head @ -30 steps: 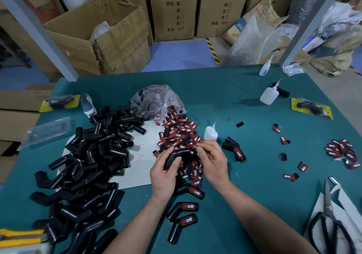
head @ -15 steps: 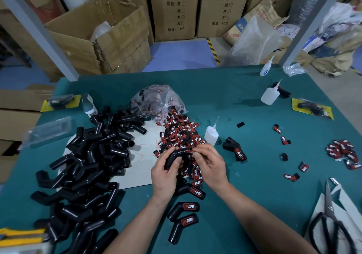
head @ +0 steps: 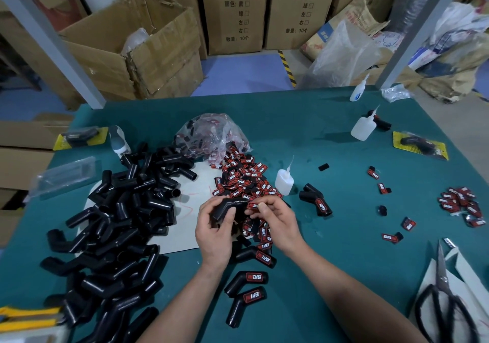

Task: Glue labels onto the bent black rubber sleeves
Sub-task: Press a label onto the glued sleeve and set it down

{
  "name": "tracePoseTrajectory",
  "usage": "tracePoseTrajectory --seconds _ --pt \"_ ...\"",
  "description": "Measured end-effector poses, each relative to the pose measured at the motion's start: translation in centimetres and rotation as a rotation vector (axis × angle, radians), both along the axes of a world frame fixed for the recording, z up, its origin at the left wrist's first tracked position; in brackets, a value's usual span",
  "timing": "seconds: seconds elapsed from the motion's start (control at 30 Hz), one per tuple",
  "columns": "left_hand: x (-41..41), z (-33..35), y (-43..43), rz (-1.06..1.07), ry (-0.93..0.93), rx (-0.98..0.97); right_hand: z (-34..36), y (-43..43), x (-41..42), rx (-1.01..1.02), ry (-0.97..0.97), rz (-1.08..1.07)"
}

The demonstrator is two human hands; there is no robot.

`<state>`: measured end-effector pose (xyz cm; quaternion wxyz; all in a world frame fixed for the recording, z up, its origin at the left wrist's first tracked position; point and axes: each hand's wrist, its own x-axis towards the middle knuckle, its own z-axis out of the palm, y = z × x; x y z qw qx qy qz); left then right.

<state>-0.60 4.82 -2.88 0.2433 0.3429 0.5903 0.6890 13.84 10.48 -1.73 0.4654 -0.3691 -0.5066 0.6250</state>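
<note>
My left hand (head: 215,233) grips a bent black rubber sleeve (head: 228,206) above the table's middle. My right hand (head: 276,221) pinches a red-and-black label (head: 253,205) against the sleeve's right arm. A heap of loose labels (head: 244,181) lies just behind and under my hands. Unlabelled black sleeves (head: 119,223) are piled at the left. Three labelled sleeves (head: 250,280) lie near my forearms, and another labelled sleeve (head: 317,204) lies to the right. A small glue bottle (head: 284,181) stands behind my right hand.
A plastic bag of labels (head: 211,137) sits behind the heap. Two more glue bottles (head: 362,128) stand at the back right. Scattered labels (head: 461,205) lie at the right. Scissors (head: 439,303) lie at the front right, a yellow knife (head: 26,316) at the front left.
My right hand has brought a label onto the sleeve's right arm. Both hands stayed in about the same place.
</note>
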Motion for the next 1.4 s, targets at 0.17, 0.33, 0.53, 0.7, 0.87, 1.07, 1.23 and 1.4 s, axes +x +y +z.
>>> tracePoseTrajectory --seconds 0.17,0.33,0.53,0.7,0.87,1.07,1.23,1.4 --pt "0.3 -0.1 -0.1 0.063 0.121 0.142 0.6 -0.1 -0.6 -0.169 0.156 -0.067" --pt "0.2 -0.2 0.0 0.039 -0.007 0.012 1.0 -0.3 -0.8 -0.181 0.158 0.017" --pt "0.5 0.0 0.0 -0.096 0.049 -0.027 1.2 -0.4 -0.6 -0.159 0.155 0.057" --pt "0.4 0.4 -0.1 0.009 0.017 0.011 1.3 -0.3 -0.8 -0.192 0.158 -0.057" --pt "0.9 0.7 0.0 -0.101 -0.054 -0.042 1.4 -0.7 -0.9 -0.175 0.217 -0.004" --pt "0.5 1.0 -0.2 -0.098 -0.177 -0.035 2.4 -0.2 -0.1 -0.089 0.201 -0.046" --pt "0.4 1.3 -0.5 -0.178 -0.2 0.036 2.7 0.2 0.5 0.018 0.113 -0.204" --pt "0.6 1.3 -0.6 -0.16 -0.219 0.007 2.7 -0.1 0.6 0.167 0.018 -0.116"
